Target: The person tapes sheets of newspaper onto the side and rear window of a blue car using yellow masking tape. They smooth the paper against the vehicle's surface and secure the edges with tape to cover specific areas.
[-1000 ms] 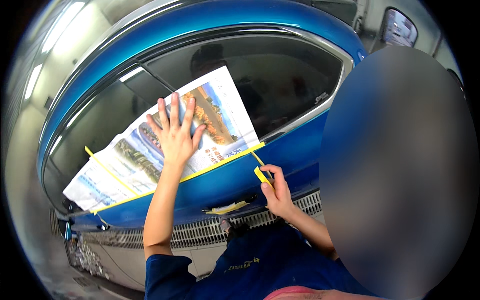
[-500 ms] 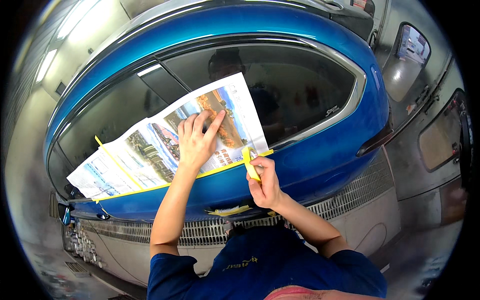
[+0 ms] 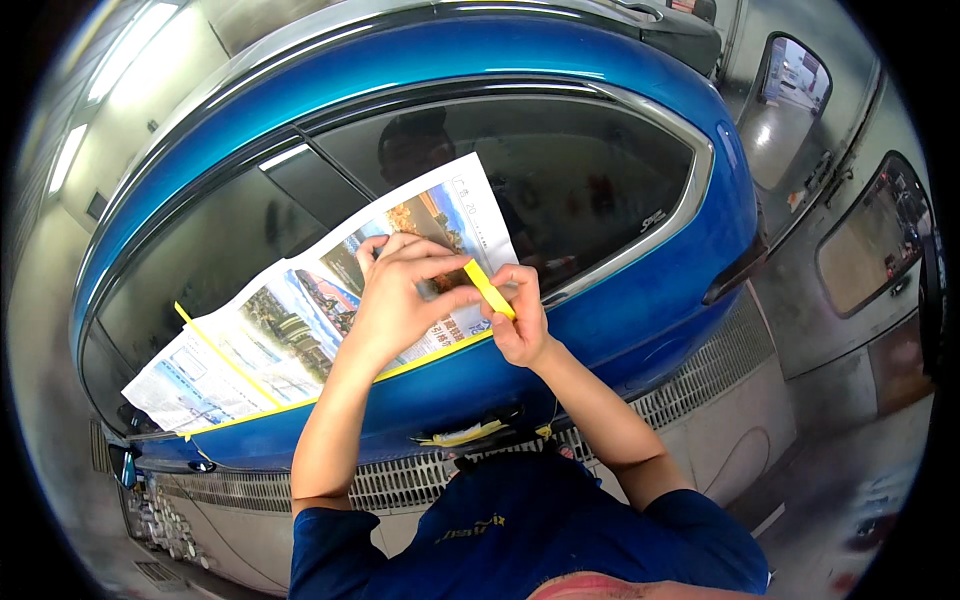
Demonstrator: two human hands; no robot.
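Holds a roll of yellow tape (image 3: 489, 290) in the right hand (image 3: 522, 322), clamped between thumb and bent fingers, tilted with its upper end toward the left. Keeps the left hand (image 3: 393, 295) close beside the roll, with thumb and forefinger parted at its near side and the other fingers curled above the paper. Cannot tell from this view whether to call those left fingertips touching the tape or just short of it. Has the roll in front of the right-hand part of a newspaper sheet (image 3: 320, 295), spread slantwise over the dark window (image 3: 590, 160) of a blue car (image 3: 600, 300). Shows a yellow tape strip (image 3: 435, 355) along the lower edge of the sheet, by the lower edge of the glass, partly hidden behind the left forearm. Shows also a shorter yellow strip (image 3: 228, 357) running slantwise across the left part of the sheet. Below, shows yellow tape over the door handle (image 3: 465, 434), and a floor grate (image 3: 400, 485) beyond the car's side. Wears a dark blue shirt (image 3: 530, 520) with short sleeves. Shows bright ceiling lights (image 3: 135, 50) at upper left.
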